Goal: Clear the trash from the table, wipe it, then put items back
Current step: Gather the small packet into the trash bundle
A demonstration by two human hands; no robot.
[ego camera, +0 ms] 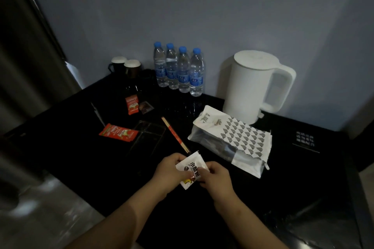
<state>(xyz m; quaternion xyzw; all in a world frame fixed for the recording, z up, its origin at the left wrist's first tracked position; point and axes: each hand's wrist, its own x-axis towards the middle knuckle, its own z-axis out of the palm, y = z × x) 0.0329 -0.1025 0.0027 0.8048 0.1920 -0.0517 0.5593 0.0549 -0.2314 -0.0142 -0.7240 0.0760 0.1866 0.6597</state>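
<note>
Both hands hold a small white sachet (191, 169) with black lettering above the near part of the black table (81, 159). My left hand (169, 172) grips its left edge and my right hand (214, 176) pinches its right side. On the table lie a red sachet (118, 132), a smaller red packet (132, 104), a dark small wrapper (146, 106), wrapped chopsticks (175, 134) and a white patterned bag (232, 139). A clear plastic lid (148, 135) lies flat beside the chopsticks.
Several water bottles (179, 68) stand at the back wall, with two dark cups (125, 67) to their left. A white kettle (255, 85) stands at the back right. A dark card with white print (305, 140) lies at the right. A black plastic bag (315, 222) shows at the lower right.
</note>
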